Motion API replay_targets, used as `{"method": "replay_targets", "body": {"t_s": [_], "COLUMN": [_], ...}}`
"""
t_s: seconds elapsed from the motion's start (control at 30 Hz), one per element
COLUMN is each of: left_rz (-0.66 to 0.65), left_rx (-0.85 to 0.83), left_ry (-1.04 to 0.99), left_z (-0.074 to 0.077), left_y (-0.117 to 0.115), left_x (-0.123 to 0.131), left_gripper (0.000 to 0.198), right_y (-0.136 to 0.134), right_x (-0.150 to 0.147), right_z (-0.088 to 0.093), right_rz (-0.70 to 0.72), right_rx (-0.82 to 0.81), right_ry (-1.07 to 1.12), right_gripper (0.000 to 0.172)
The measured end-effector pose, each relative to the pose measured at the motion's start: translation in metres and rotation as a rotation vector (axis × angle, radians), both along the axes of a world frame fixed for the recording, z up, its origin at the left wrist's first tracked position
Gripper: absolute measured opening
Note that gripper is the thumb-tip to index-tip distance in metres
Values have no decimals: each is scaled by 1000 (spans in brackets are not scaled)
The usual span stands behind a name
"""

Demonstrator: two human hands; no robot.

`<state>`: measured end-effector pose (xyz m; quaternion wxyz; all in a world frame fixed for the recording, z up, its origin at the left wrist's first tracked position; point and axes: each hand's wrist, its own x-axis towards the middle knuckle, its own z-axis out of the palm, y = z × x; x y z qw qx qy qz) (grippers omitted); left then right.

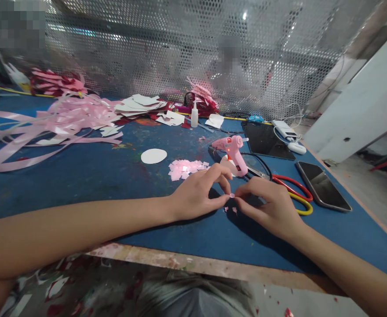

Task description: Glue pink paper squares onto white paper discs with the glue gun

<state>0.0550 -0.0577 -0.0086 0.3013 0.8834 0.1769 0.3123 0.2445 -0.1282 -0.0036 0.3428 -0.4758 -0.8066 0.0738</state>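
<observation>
Both hands meet low over the blue table (81, 176), with their fingertips drawn in toward each other. The left hand (198, 193) pinches a tiny pink piece (232, 195) between thumb and forefinger. The right hand (269, 206) nips the same piece from the opposite side, so it sits right between the two sets of fingertips. From here I cannot tell whether it touches the table top. The remaining fingers of each hand are loosely curled.

Directly under the meeting fingertips, a couple of pink scraps (229, 210) lie on the table. Just beyond the left hand's knuckles is a small heap of pink squares (185, 168), and farther out from that a white oval (153, 156).

Just past the point where the fingers meet stands a pink glue gun (233, 154) with a red light on its body. On the outer side of the right hand lie scissors (299, 196) with red and yellow handles, close to the back of the hand. Past them a dark phone (322, 185) lies flat. A black tablet (266, 140) lies well beyond the right hand.

Far out beyond the left forearm are a tangle of pink ribbon (55, 121) and a small glue bottle (194, 115).
</observation>
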Motion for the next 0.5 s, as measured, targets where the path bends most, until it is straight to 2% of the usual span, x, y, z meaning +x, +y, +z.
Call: {"method": "replay_targets", "body": {"t_s": [0.2, 0.5], "left_rz": [6, -5], "left_rx": [48, 25], "left_ry": [2, -20], "left_z": [0, -2], "left_y": [0, 0], "left_x": [0, 0], "left_gripper": [32, 33], "right_y": [-1, -1], "right_x": [-1, 1], "right_z": [0, 0], "right_rz": [-8, -23], "right_rx": [4, 13], "right_ry": [-22, -19], "right_gripper": [4, 5]}}
